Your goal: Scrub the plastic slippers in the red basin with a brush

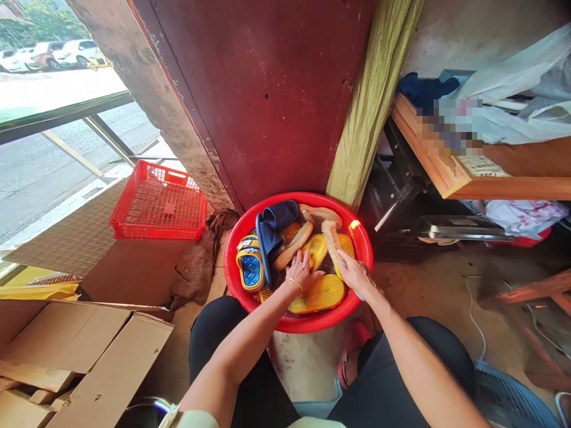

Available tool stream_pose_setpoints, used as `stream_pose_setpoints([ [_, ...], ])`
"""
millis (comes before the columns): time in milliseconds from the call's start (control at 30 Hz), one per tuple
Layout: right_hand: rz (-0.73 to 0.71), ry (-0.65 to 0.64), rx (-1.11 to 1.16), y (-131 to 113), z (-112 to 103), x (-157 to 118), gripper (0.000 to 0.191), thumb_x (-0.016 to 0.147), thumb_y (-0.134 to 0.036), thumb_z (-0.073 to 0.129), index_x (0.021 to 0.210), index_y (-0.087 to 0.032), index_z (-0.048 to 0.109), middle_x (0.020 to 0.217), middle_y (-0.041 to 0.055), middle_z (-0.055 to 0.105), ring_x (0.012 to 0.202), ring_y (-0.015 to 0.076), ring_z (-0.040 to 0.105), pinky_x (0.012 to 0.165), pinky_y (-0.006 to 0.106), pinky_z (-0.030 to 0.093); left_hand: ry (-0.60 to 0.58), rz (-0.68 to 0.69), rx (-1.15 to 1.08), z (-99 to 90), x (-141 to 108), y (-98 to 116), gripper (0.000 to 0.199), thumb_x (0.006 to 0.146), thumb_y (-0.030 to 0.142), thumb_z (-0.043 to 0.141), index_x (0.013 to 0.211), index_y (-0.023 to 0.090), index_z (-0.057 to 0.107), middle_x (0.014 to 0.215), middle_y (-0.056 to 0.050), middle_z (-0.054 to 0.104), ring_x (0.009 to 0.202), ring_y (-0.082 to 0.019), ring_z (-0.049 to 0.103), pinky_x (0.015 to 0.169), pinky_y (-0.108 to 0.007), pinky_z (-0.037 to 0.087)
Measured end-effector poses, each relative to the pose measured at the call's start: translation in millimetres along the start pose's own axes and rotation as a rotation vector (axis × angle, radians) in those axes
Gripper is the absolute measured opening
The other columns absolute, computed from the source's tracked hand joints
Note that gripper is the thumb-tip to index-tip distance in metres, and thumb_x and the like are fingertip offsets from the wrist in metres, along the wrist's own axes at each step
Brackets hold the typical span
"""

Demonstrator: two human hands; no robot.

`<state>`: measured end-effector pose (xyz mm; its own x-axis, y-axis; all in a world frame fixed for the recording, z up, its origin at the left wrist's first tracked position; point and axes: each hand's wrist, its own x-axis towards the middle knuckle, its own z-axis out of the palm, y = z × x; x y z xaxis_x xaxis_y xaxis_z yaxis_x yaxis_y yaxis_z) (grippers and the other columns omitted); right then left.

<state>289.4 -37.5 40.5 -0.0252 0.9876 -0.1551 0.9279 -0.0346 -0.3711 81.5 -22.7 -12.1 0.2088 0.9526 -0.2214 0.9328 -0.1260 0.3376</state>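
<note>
Reaching down, right hand (358, 278) grip closed round brush (331, 239); left hand (300, 273) palm-down, spread over yellow slippers (319, 296).

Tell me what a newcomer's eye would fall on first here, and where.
Probably the red basin of yellow, blue and beige slippers, on the floor before a dark red panel. Next, perhaps, the hands over it: the right hand grips a bristly brush, the left hand reaches among the slippers. The red crate to the basin's left also stands out.
</note>
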Motion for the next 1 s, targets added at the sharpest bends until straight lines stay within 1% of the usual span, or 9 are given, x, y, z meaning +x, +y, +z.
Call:
stream_pose_setpoints([
  [167, -0.007, 0.004, -0.014, 4, 3, -1, 0.054, 0.1, -0.035, 0.043, 0.153, -0.027, 0.043, 0.123, 0.0076, 0.074, 0.106, 0.0227, 0.071, 0.09, 0.031, 0.052, 0.016, 0.015, -0.108, -0.8, 2, -2, 0.077, 0.084, 0.042, 0.067, 0.152, 0.02, 0.036, 0.163, -0.019, 0.026, 0.147, -0.033, 0.035, 0.114, -0.044, 0.039],
  [267, -0.004, 0.003, -0.041, 5, 5, 0, 0.054, 0.099, -0.032, 0.042, 0.153, -0.028, 0.043, 0.12, 0.0078, 0.075, 0.103, 0.0225, 0.072, 0.089, 0.031, 0.052, 0.138, 0.022, -0.279, -10.6, 4, -4, 0.066, 0.084, 0.045, 0.067, 0.143, 0.022, 0.049, 0.153, -0.015, 0.044, 0.137, -0.031, 0.049, 0.113, -0.043, 0.041],
  [400, 0.0, 0.041, -0.066, 4, 8, 3, 0.057, 0.099, -0.03, 0.041, 0.156, -0.026, 0.038, 0.115, 0.0096, 0.076, 0.097, 0.025, 0.073, 0.086, 0.034, 0.053, 0.322, 0.08, -0.528, -34.1, 2, -7, 0.057, 0.087, 0.049, 0.063, 0.137, 0.022, 0.056, 0.135, -0.013, 0.059, 0.123, -0.031, 0.059, 0.105, -0.046, 0.047],
  [500, 0.005, 0.118, -0.035, 3, 6, 6, 0.059, 0.099, -0.03, 0.039, 0.157, -0.022, 0.036, 0.115, 0.0121, 0.075, 0.097, 0.0265, 0.073, 0.086, 0.035, 0.054, 0.479, 0.191, -0.593, -48.2, -8, -7, 0.061, 0.085, 0.049, 0.065, 0.138, 0.022, 0.054, 0.135, -0.013, 0.058, 0.124, -0.031, 0.057, 0.106, -0.047, 0.046],
  [600, -0.014, 0.265, 0.056, 2, 0, 10, 0.062, 0.099, -0.033, 0.038, 0.158, -0.016, 0.033, 0.126, 0.0154, 0.07, 0.102, 0.028, 0.072, 0.089, 0.037, 0.054, 0.598, 0.36, -0.61, -49.6, -20, -3, 0.077, 0.08, 0.05, 0.07, 0.147, 0.02, 0.043, 0.149, -0.016, 0.045, 0.137, -0.031, 0.046, 0.113, -0.048, 0.039],
  [667, -0.04, 0.368, 0.123, 2, -4, 11, 0.063, 0.099, -0.034, 0.036, 0.158, -0.012, 0.032, 0.135, 0.0169, 0.065, 0.109, 0.029, 0.069, 0.091, 0.038, 0.054, 0.589, 0.42, -0.645, -43.1, -27, -2, 0.095, 0.076, 0.052, 0.073, 0.154, 0.018, 0.03, 0.158, -0.019, 0.032, 0.145, -0.034, 0.034, 0.116, -0.05, 0.035],
  [733, -0.064, 0.428, 0.169, 4, -5, 10, 0.063, 0.098, -0.034, 0.034, 0.156, -0.01, 0.034, 0.139, 0.0174, 0.062, 0.114, 0.0296, 0.067, 0.094, 0.039, 0.053, 0.493, 0.4, -0.687, -33.4, -31, -3, 0.11, 0.074, 0.053, 0.076, 0.159, 0.017, 0.016, 0.161, -0.022, 0.026, 0.148, -0.037, 0.03, 0.116, -0.052, 0.033],
  [867, -0.07, 0.389, 0.171, 12, -4, 8, 0.056, 0.098, -0.033, 0.037, 0.149, -0.013, 0.047, 0.128, 0.0152, 0.069, 0.112, 0.0278, 0.067, 0.093, 0.037, 0.054, 0.295, 0.274, -0.72, -21.8, -33, -9, 0.117, 0.074, 0.053, 0.075, 0.161, 0.016, 0.006, 0.146, -0.022, 0.048, 0.134, -0.038, 0.049, 0.109, -0.054, 0.04],
  [1000, -0.051, 0.377, 0.114, 12, -6, 1, 0.055, 0.099, -0.032, 0.035, 0.151, -0.014, 0.044, 0.121, 0.0156, 0.072, 0.102, 0.0272, 0.071, 0.085, 0.035, 0.056, 0.443, 0.279, -0.51, -28.9, -32, -7, 0.121, 0.069, 0.049, 0.079, 0.16, 0.018, 0.006, 0.148, -0.021, 0.046, 0.133, -0.039, 0.047, 0.108, -0.054, 0.038],
])
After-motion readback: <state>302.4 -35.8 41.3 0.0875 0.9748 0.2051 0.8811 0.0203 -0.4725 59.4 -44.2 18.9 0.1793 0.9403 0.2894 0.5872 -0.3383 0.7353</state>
